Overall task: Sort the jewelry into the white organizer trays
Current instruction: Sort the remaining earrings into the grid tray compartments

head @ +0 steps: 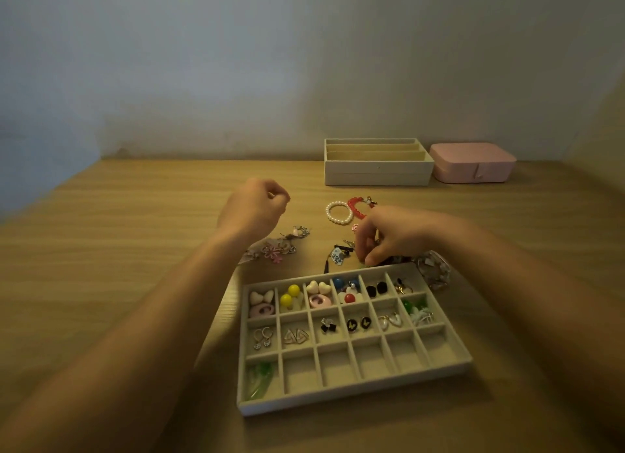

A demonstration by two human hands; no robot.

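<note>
A white organizer tray with many small compartments lies near me; its upper rows hold earrings, and a green piece lies in the bottom-left cell. Loose jewelry lies behind it: pink flower pieces, a pearl bracelet, a red bead bracelet and a clear crystal bracelet. My right hand reaches down into the pile just behind the tray, its fingertips pinching a small piece that I cannot make out. My left hand hovers above the flower pieces with curled fingers; nothing shows in it.
A second white organizer with long slots stands at the back against the wall, and a closed pink jewelry box sits to its right. A blue-and-white charm lies by my right fingertips. The wooden table extends to the left.
</note>
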